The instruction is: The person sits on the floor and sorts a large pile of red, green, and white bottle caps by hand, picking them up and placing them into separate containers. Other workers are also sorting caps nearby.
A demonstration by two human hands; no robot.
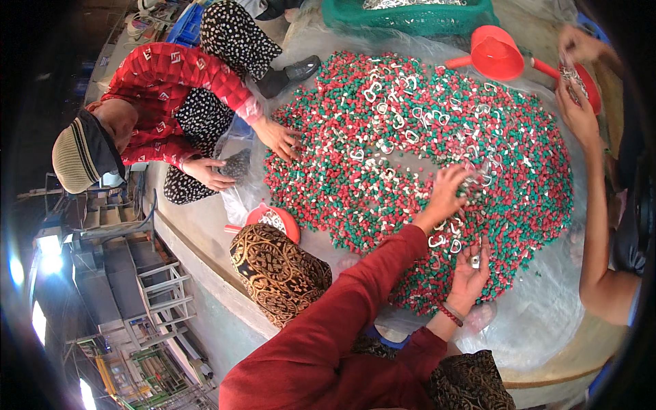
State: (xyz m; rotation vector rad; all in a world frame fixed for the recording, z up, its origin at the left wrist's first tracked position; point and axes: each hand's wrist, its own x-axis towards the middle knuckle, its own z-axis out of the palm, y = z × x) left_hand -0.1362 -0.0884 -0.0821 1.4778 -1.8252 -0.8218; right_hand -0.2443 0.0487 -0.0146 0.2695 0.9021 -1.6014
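Observation:
A wide pile of small red, green and white pieces (328,184) is spread before me, with white D-shaped rings (411,137) scattered through it. My left hand (445,194) reaches over the pile right of its middle. Its fingers are bent together by several rings; what they pinch is blurred. Nearer to me, my right hand (470,275) is palm up at the pile's near edge, beaded bracelet at the wrist. A small white piece (475,262) rests in its curled fingers. More white rings (455,246) lie just beyond that hand.
Clear plastic sheeting (540,328) lies under the pile. A person (164,116) at left has both hands near it; another person's hands (577,102) hold a red scoop at right. A red scoop (495,53) and green basket (410,19) stand beyond; another scoop (290,222) is by my knee.

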